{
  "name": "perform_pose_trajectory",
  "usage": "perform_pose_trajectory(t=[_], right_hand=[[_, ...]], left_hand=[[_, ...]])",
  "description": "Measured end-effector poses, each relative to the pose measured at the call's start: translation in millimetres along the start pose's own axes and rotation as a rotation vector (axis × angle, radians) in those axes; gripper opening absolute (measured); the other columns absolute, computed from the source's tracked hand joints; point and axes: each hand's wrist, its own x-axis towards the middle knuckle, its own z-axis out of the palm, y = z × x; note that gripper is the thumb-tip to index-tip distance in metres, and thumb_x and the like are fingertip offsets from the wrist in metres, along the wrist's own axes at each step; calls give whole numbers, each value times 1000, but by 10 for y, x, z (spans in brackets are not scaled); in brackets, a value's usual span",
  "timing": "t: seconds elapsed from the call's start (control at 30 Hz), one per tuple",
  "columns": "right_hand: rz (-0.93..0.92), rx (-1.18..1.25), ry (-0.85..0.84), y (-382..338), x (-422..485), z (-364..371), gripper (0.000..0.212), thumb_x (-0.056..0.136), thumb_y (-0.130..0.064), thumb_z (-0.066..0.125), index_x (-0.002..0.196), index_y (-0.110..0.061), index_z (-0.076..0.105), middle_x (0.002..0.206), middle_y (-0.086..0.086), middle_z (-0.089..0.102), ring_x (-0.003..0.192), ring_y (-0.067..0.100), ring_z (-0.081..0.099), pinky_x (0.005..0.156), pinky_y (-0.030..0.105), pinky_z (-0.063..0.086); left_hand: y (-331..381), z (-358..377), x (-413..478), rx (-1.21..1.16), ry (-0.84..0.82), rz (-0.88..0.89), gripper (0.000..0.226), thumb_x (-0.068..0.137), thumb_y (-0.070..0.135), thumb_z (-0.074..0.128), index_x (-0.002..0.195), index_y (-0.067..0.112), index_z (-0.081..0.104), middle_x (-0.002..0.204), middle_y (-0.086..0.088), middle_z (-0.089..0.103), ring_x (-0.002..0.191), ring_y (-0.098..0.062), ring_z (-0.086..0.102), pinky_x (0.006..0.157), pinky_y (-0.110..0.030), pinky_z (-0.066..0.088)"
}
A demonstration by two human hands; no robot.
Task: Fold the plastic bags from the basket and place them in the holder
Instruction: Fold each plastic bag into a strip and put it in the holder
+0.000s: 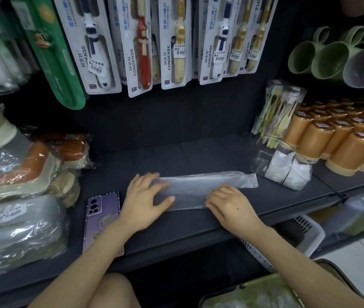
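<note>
A clear plastic bag lies flattened into a long strip on the dark shelf. My left hand rests flat on the strip's left end, fingers spread. My right hand presses on its front edge near the middle, fingers curled down. A clear holder with folded white bags inside stands to the right of the strip's far end. A green basket holding more clear bags sits at the bottom right, below the shelf.
A purple phone lies left of my left hand. Wrapped goods are stacked at the left, orange cups at the right. Toothbrush packs hang above. A white crate sits under the shelf.
</note>
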Motion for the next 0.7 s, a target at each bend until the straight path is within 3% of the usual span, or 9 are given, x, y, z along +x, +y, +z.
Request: perform_pose_trajectory(t=[0.03,0.1,0.17,0.23,0.37,0.47,0.57,0.7], right_hand=[[23,28,-1,-53,-48,-56,24,90,-19,48,76,-13,65,77,-3,66,73,19,62,97,27,37],[110,105,-18,-155,-165,-196,21,89,-20,46,79,-15,63,76,-4,65,72,17,60,99,32,40],[274,192,-68,-218,-233,-368,15,90,-21,46,81,-18,58,69,-2,62,68,21,57,82,38,48],[434,297,-154,-212,-207,-483,14,95,-18,47,82,-21,52,66,-1,59,65,20,54,68,38,45],[618,469,-253,-85,-77,-455,19,99,-17,44,83,-24,50,68,-8,55,63,8,50,67,31,42],[745,594,-193,-12,-33,-347,20,99,-18,48,82,-26,56,73,-10,60,68,7,55,71,28,45],[821,579,-138,29,0,-264,14,98,-26,52,89,-21,60,79,-8,64,76,13,60,77,33,47],[884,508,-158,13,57,-251,30,95,-50,46,91,-24,60,85,-6,65,85,15,60,80,35,46]], left_hand=[[10,-34,-52,-22,-3,72,91,76,88,19,121,26,67,130,2,58,125,-23,49,110,-37,28],[39,-94,-146,-80,-106,163,79,73,86,34,111,27,71,112,13,62,110,-11,55,101,-32,38],[86,-144,-194,-96,-209,186,71,68,76,43,108,24,71,107,14,63,106,-7,56,97,-25,40],[103,-156,-167,-157,-218,118,68,66,71,41,99,20,72,101,12,68,99,-7,60,90,-25,44],[71,-214,-26,-272,-247,-96,55,72,74,38,78,30,69,81,11,69,84,-9,64,82,-31,46],[33,-228,3,-491,-305,-218,41,91,56,53,75,21,69,74,12,65,76,-5,58,83,-30,45],[27,-156,4,-678,-125,-393,26,89,35,66,79,13,76,80,14,70,84,-1,61,83,-22,43],[108,-78,50,-574,86,-495,11,88,11,63,81,12,72,81,3,69,79,-14,60,65,-18,40]])
